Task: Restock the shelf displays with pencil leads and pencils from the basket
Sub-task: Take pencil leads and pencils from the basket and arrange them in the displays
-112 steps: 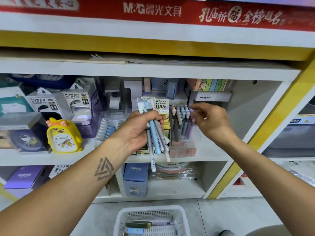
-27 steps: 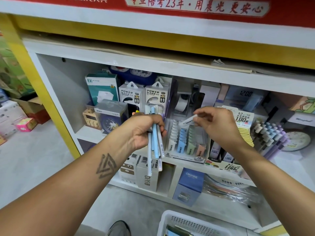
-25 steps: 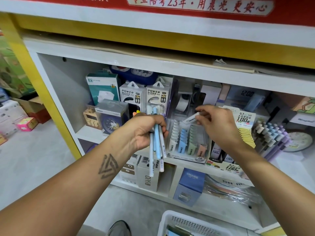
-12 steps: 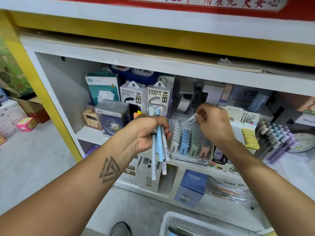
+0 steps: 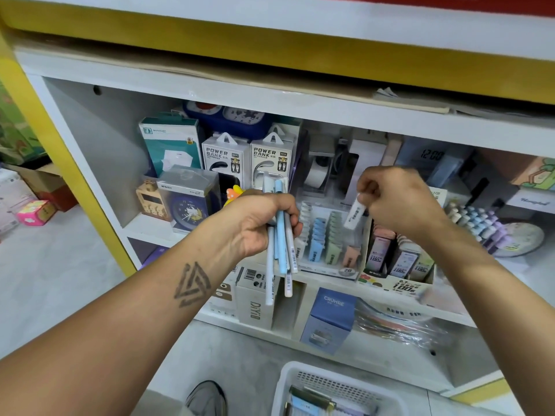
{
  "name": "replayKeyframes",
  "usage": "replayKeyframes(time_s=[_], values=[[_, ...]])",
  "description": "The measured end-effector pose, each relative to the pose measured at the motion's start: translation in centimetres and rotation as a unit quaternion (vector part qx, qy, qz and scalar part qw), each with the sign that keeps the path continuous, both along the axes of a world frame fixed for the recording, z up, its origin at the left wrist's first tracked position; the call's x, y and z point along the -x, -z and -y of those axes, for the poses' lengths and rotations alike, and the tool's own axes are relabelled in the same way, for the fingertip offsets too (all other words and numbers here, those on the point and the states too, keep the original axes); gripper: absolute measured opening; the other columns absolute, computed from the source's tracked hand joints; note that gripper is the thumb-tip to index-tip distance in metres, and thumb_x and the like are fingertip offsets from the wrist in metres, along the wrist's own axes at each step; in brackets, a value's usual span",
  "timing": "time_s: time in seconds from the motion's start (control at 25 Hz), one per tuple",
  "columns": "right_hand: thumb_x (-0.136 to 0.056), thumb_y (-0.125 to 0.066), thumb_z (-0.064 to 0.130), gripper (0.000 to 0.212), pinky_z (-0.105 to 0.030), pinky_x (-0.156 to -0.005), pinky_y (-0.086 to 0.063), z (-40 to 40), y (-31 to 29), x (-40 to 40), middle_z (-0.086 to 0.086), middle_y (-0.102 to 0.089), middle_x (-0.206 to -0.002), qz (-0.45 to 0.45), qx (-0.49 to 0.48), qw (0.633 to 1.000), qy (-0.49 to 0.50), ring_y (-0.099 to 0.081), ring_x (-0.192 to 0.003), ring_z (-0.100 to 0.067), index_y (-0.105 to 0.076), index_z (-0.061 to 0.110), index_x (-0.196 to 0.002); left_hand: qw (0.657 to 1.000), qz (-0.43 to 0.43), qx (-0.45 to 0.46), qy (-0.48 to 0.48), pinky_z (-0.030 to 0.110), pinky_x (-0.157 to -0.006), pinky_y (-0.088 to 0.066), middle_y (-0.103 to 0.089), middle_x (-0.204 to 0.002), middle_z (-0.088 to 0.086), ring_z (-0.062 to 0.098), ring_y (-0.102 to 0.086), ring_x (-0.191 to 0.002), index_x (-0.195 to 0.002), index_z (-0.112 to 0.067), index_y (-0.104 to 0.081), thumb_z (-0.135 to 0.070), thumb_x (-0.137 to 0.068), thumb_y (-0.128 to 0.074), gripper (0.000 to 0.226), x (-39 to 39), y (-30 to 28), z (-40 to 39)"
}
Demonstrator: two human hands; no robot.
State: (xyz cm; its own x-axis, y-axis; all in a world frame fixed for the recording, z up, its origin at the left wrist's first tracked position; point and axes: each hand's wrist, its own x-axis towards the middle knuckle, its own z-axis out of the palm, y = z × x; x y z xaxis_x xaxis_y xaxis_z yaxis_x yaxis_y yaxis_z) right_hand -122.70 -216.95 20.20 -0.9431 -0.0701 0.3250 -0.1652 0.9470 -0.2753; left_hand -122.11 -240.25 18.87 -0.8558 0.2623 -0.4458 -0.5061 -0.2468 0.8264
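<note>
Above the clear lead display tray [image 5: 330, 244] on the middle shelf, the right hand [image 5: 396, 202] pinches one white lead case [image 5: 355, 213] between thumb and curled fingers. Compared with a second ago, the case has tilted from nearly level to steeply downward, its lower end now just over the tray's right-hand rows. This suggests insertion into a slot is imminent; the case is not yet seated. Left of the tray, the left hand [image 5: 258, 223] grips a bundle of white and blue pencils [image 5: 280, 250], held upright and unchanged in position. Below the tray, at floor level, the white basket [image 5: 288, 382] contains further stock. Judgement: restocking is partway complete, with pencils and basket contents outstanding.
</note>
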Motion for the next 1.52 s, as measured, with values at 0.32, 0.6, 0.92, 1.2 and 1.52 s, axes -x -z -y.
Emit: replayKeyframes(time_s=[0.32, 0.6, 0.92, 1.2, 1.52], values=[[-0.084, -0.063, 0.001, 0.017, -0.035, -0.064, -0.051, 0.0, 1.7, -2.1, 0.005, -0.061, -0.073, 0.106, -0.089, 0.984, -0.109, -0.059, -0.073, -0.019, -0.062, 0.016, -0.076, 1.000, 0.004, 0.013, 0.025, 0.032, -0.067, -0.055, -0.050, -0.062, 0.013, 0.019, -0.052, -0.052, -0.064, -0.002, -0.054, 0.013, -0.084, -0.050, 0.025, -0.2, 0.3, -2.0], [-0.083, -0.064, 0.000, 0.017, -0.031, -0.062, -0.052, 0.4, 2.3, -2.4, 0.008, -0.062, -0.076, 0.096, -0.066, 0.986, -0.123, -0.058, -0.072, -0.011, -0.066, 0.017, -0.080, 0.999, 0.013, 0.006, 0.037, 0.029, -0.059, -0.056, -0.050, -0.063, 0.012, 0.018, -0.051, -0.053, -0.067, -0.004, -0.054, 0.012, -0.084, -0.050, 0.023, -0.4, 0.5, -2.5], [-0.093, -0.053, 0.006, 0.026, -0.029, -0.086, -0.054, -0.1, 2.6, -2.7, 0.002, -0.068, -0.108, 0.115, -0.082, 0.984, -0.108, -0.063, -0.100, -0.017, -0.076, 0.014, -0.105, 0.998, 0.012, -0.016, 0.057, 0.030, -0.057, -0.057, -0.051, -0.066, 0.014, 0.018, -0.052, -0.055, -0.074, -0.002, -0.054, 0.013, -0.083, -0.054, 0.018, -0.6, 0.3, -2.8], [-0.097, -0.064, 0.019, 0.016, -0.025, -0.063, -0.051, -2.5, 0.0, -5.3, -0.006, -0.076, -0.085, 0.170, 0.505, 0.845, -0.037, -0.063, -0.065, -0.012, -0.074, 0.009, -0.104, 0.975, 0.011, -0.095, 0.198, 0.029, -0.056, -0.058, -0.059, -0.066, 0.011, 0.014, -0.058, -0.050, -0.095, 0.000, -0.063, 0.009, -0.087, -0.054, 0.016, -2.5, -0.8, -7.6], [-0.090, -0.065, -0.005, 0.007, -0.018, -0.059, -0.055, -9.4, -1.3, -8.5, -0.013, -0.073, -0.079, 0.118, 0.631, 0.766, 0.035, -0.065, -0.064, -0.014, -0.071, -0.004, -0.094, 0.974, 0.014, -0.101, 0.202, 0.029, -0.056, -0.056, -0.068, -0.099, 0.035, 0.014, -0.056, -0.050, -0.117, 0.010, -0.059, 0.012, -0.073, -0.062, 0.044, -3.7, -0.4, -13.4]])
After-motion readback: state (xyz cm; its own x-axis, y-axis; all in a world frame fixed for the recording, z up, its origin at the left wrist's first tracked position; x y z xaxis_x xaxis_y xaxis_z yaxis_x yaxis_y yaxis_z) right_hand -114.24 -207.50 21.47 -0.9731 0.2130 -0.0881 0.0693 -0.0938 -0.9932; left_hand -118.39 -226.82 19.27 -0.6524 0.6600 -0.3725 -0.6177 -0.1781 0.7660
